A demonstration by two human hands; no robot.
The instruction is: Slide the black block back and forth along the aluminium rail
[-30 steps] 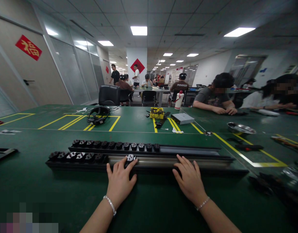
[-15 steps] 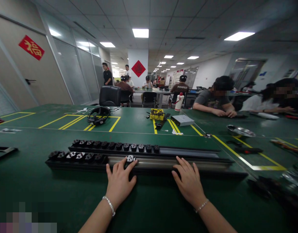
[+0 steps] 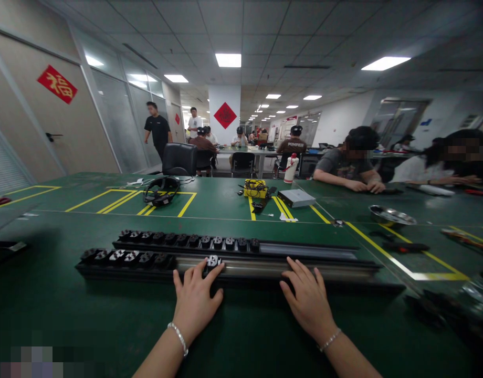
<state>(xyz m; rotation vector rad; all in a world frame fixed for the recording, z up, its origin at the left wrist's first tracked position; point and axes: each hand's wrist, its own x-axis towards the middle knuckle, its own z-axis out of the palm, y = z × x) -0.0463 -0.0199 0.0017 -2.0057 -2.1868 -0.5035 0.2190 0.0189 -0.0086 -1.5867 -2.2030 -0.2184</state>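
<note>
A long black rail with a metallic channel (image 3: 253, 265) lies across the table in front of me. My left hand (image 3: 197, 296) rests on it, fingers spread around a single socket module (image 3: 213, 260) in the channel. Farther right, my right hand (image 3: 309, 296) lies with fingers stretched out on the same rail, holding nothing. Several black socket modules (image 3: 131, 257) sit in a row at this rail's left end. Just behind it, a second rail (image 3: 308, 250) runs parallel, with a longer row of socket modules (image 3: 194, 240) on its left part.
On the green table (image 3: 127, 325) are a black headset (image 3: 161, 191), a yellow block with cables (image 3: 255, 188), a grey box (image 3: 296, 197), a white bottle (image 3: 291, 169) and a metal bowl (image 3: 391, 214). A dark-edged panel (image 3: 7, 251) is at left. Co-workers sit at right.
Both hands keep almost the same place on the rail. The dark-edged panel at the left edge has shifted and tilted. A person in black at the back left has walked closer.
</note>
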